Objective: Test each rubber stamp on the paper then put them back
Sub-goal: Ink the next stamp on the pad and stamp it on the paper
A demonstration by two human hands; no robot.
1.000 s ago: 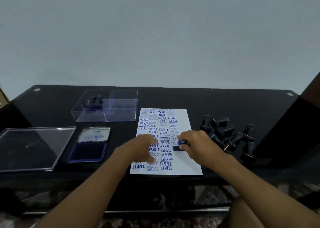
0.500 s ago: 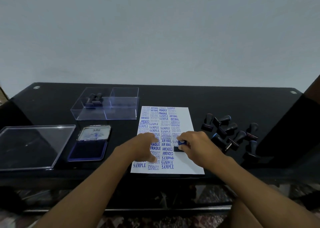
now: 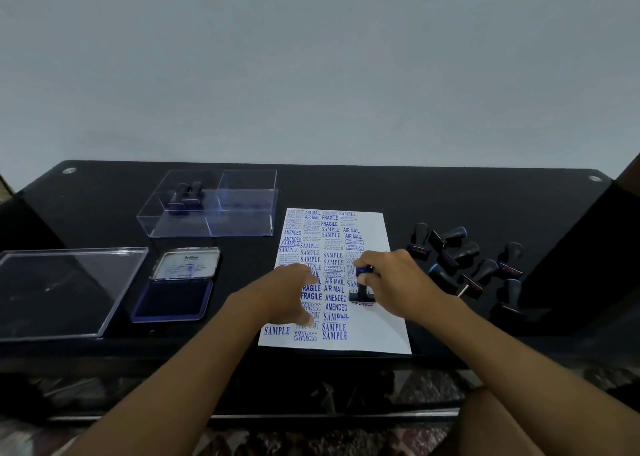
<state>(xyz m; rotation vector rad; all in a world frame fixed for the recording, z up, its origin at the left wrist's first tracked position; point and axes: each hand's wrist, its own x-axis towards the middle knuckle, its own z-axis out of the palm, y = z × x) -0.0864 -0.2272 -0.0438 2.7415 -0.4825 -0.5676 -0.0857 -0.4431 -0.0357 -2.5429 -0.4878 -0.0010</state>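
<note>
While my left hand (image 3: 287, 294) presses flat on the paper (image 3: 388, 331), fingers spread, my right hand (image 3: 398, 282) pinches a rubber stamp (image 3: 362, 287) just above it.

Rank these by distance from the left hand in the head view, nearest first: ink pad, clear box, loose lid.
From the left hand:
1. Ink pad, just to its left.
2. Clear box, farther back and left.
3. Loose lid, at the far left edge.

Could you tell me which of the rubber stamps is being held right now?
The blue-topped stamp on the paper, gripped by the right hand; the others lie untouched.
</note>
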